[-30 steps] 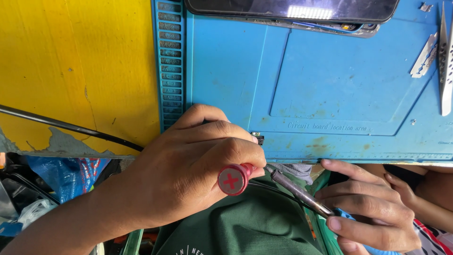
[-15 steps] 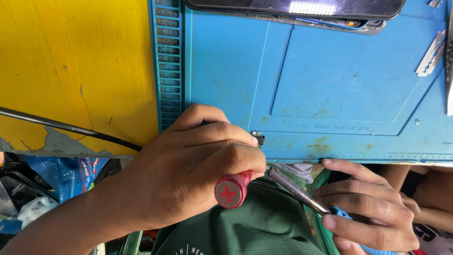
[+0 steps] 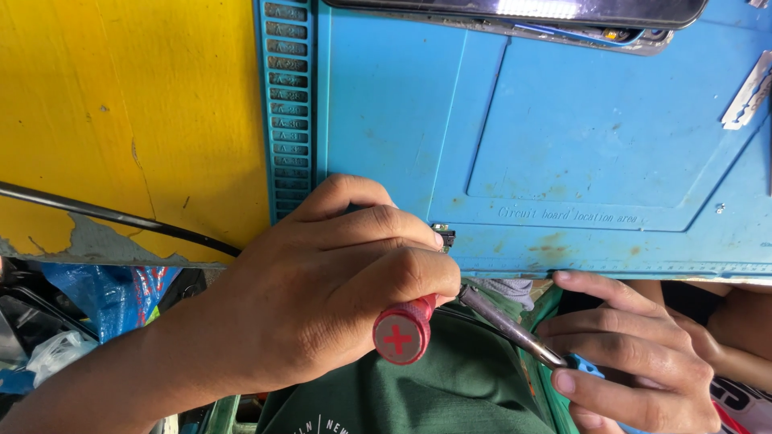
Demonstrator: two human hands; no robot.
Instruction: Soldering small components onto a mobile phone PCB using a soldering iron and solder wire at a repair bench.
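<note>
1. At the near edge of a blue silicone repair mat (image 3: 563,153), a person's left hand (image 3: 322,297) is curled shut round a red-handled screwdriver (image 3: 402,333), its cross-marked cap turned toward the camera; the thumb and forefinger press down by a small dark component (image 3: 443,236) sitting on the mat's edge.

2. The right hand (image 3: 635,362) hangs just below the mat, over the lap, its fingers loosely bent round a small blue object (image 3: 585,368). It touches the tip of a grey metal shaft (image 3: 503,325) that slants from the left fist. Whether the grip on the blue object is firm cannot be told, since the fingers hide most of it.

3. Risk: the dark component lies at the very lip of the mat, so a nudge from the left knuckles would likely send it into the green fabric (image 3: 450,394) below.

4. Risk: a bare razor blade (image 3: 748,95) rests at the mat's right side; a hand reaching across could be nicked.

5. A dismantled phone (image 3: 531,11) lies along the mat's far edge, well apart from both hands. A black cable (image 3: 112,215) crosses the yellow table (image 3: 121,104).
</note>
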